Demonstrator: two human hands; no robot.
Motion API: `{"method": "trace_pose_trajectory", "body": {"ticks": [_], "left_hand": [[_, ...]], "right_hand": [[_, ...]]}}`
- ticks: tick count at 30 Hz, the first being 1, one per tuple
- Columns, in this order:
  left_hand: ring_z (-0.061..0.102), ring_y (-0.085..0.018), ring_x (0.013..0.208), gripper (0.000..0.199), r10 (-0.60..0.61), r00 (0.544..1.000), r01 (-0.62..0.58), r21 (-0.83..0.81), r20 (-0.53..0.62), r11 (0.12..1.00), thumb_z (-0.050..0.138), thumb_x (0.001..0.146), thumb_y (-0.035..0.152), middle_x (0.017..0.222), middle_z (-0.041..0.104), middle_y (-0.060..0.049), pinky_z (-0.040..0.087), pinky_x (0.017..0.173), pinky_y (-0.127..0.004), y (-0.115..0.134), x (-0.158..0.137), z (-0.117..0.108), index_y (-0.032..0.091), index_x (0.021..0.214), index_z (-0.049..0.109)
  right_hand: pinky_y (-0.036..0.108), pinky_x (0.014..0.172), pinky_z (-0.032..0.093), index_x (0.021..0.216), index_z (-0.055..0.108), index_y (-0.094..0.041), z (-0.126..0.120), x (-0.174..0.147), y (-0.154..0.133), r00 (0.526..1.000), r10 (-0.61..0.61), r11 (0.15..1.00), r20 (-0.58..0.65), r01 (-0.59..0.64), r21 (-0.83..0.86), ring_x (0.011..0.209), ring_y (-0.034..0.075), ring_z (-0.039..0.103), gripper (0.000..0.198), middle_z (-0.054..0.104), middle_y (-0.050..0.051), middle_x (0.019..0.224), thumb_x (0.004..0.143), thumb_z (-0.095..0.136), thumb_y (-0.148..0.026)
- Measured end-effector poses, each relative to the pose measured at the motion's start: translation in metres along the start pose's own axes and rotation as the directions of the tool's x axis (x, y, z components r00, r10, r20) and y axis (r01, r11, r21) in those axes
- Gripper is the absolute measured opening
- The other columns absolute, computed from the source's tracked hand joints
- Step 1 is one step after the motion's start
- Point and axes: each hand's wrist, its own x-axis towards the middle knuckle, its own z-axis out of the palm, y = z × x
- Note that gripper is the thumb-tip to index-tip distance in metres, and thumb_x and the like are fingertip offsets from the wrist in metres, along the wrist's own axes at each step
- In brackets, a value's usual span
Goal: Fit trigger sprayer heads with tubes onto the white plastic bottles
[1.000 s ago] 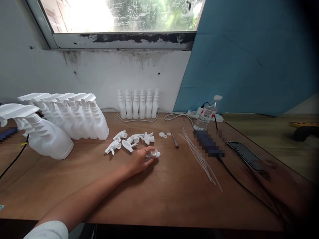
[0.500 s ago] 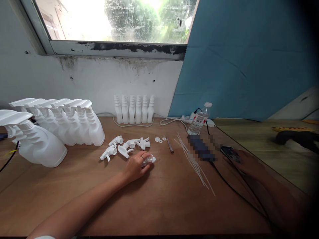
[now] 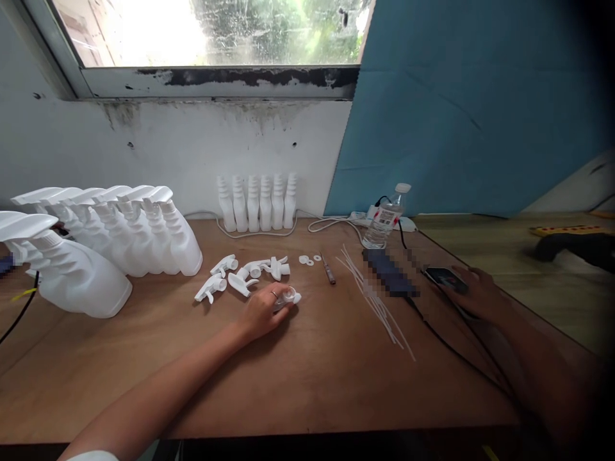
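My left hand (image 3: pixel 264 310) rests on the wooden table with its fingers closed around a small clear plastic piece with a white end (image 3: pixel 290 296); its exact kind is partly covered by the fingers. Several white trigger spray heads (image 3: pixel 243 282) lie just beyond that hand. At the right, my right hand (image 3: pixel 475 291) is closed around the side of a dark phone (image 3: pixel 446 280) with a lit screen. Small white rings (image 3: pixel 305 260) and a thin screwdriver-like tool (image 3: pixel 328 269) lie between the hands, beside several thin white tubes (image 3: pixel 377 301).
White spray bottles (image 3: pixel 177 246) stand in a row at the left, with a larger one (image 3: pixel 86 278) nearer. Small white bottles (image 3: pixel 253 208) line the wall. A water bottle (image 3: pixel 385 221), a power strip (image 3: pixel 408 224), a dark blurred object (image 3: pixel 387 272) and cables occupy the right.
My view has tipped down slightly, so the table appears higher. The fingers of my right hand have shifted along the phone's side. My left hand still grips the plastic piece.
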Motion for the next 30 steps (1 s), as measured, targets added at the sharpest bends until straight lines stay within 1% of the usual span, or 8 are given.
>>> {"method": "trace_pose_trajectory", "body": {"ticks": [2, 4, 8, 12, 16, 19, 23, 30], "left_hand": [[0.068, -0.022, 0.094, 0.029, -0.039, 0.999, 0.039, 0.026, -0.026, 0.999, 0.060, 0.089, 0.033, 0.104, 0.070, -0.007, 0.054, 0.082, -0.033, -0.002, -0.001, 0.003, 0.021, 0.115, 0.053], [0.069, -0.021, 0.088, 0.028, -0.056, 0.997, 0.059, 0.042, -0.055, 0.997, 0.061, 0.088, 0.034, 0.099, 0.070, -0.005, 0.055, 0.078, -0.031, -0.005, -0.002, 0.005, 0.021, 0.112, 0.054], [0.068, -0.019, 0.094, 0.018, 0.035, 0.997, -0.031, 0.063, -0.064, 0.998, 0.058, 0.092, 0.033, 0.106, 0.071, -0.005, 0.054, 0.083, -0.030, -0.006, -0.002, 0.004, 0.022, 0.106, 0.059], [0.068, -0.018, 0.092, 0.014, 0.056, 0.997, -0.053, 0.052, -0.055, 0.997, 0.058, 0.092, 0.030, 0.105, 0.071, -0.005, 0.054, 0.081, -0.029, -0.004, 0.000, 0.000, 0.021, 0.102, 0.062], [0.067, -0.016, 0.086, 0.013, 0.053, 0.998, -0.052, 0.019, -0.027, 0.998, 0.057, 0.093, 0.031, 0.098, 0.071, -0.004, 0.054, 0.078, -0.027, -0.003, 0.001, -0.003, 0.020, 0.095, 0.062], [0.067, -0.016, 0.087, 0.013, 0.046, 0.999, -0.047, -0.012, -0.016, 0.999, 0.057, 0.093, 0.031, 0.098, 0.071, -0.004, 0.053, 0.079, -0.027, -0.004, 0.001, -0.003, 0.020, 0.095, 0.062], [0.068, -0.017, 0.088, 0.016, 0.052, 0.998, -0.053, -0.008, -0.026, 0.999, 0.057, 0.093, 0.033, 0.099, 0.071, -0.005, 0.054, 0.080, -0.028, -0.006, 0.001, -0.001, 0.019, 0.099, 0.061], [0.067, -0.019, 0.098, 0.018, 0.067, 0.998, -0.065, -0.074, 0.017, 0.995, 0.056, 0.094, 0.028, 0.108, 0.070, -0.006, 0.053, 0.087, -0.031, -0.006, 0.002, -0.003, 0.019, 0.108, 0.063]], "right_hand": [[0.047, 0.095, 0.049, 0.120, 0.060, -0.016, -0.009, -0.002, -0.028, 0.999, -0.038, 0.997, -0.018, 0.039, 0.073, 0.124, 0.036, 0.053, 0.050, 0.054, 0.023, 0.131, 0.081, 0.054, -0.046], [0.048, 0.100, 0.046, 0.119, 0.059, -0.019, -0.022, -0.005, -0.069, 0.986, -0.142, 0.970, -0.091, 0.157, 0.185, 0.125, 0.034, 0.053, 0.045, 0.054, 0.019, 0.132, 0.083, 0.052, -0.044], [0.052, 0.100, 0.046, 0.114, 0.062, -0.022, -0.051, -0.019, -0.163, 0.905, -0.360, 0.855, -0.226, 0.416, 0.308, 0.120, 0.033, 0.057, 0.033, 0.058, 0.014, 0.129, 0.089, 0.050, -0.039], [0.056, 0.101, 0.044, 0.113, 0.062, -0.024, -0.076, -0.040, -0.239, 0.820, -0.537, 0.674, -0.200, 0.559, 0.482, 0.119, 0.031, 0.058, 0.024, 0.060, 0.012, 0.126, 0.092, 0.051, -0.027], [0.048, 0.101, 0.049, 0.118, 0.060, -0.027, -0.090, -0.066, -0.287, 0.635, -0.762, 0.412, -0.127, 0.627, 0.661, 0.120, 0.025, 0.058, 0.028, 0.059, 0.008, 0.128, 0.092, 0.051, -0.019], [0.048, 0.100, 0.050, 0.114, 0.059, -0.026, -0.093, -0.081, -0.306, 0.526, -0.841, 0.317, -0.124, 0.665, 0.676, 0.122, 0.024, 0.057, 0.025, 0.060, 0.008, 0.128, 0.094, 0.047, -0.016], [0.049, 0.101, 0.050, 0.116, 0.056, -0.025, -0.087, -0.089, -0.315, 0.580, -0.796, 0.314, -0.174, 0.640, 0.701, 0.126, 0.025, 0.054, 0.026, 0.053, 0.010, 0.137, 0.094, 0.045, -0.015], [0.049, 0.100, 0.050, 0.129, 0.054, -0.029, -0.076, -0.098, -0.323, 0.610, -0.761, 0.307, -0.222, 0.640, 0.704, 0.124, 0.025, 0.054, 0.045, 0.055, 0.010, 0.132, 0.091, 0.041, -0.008]]}}
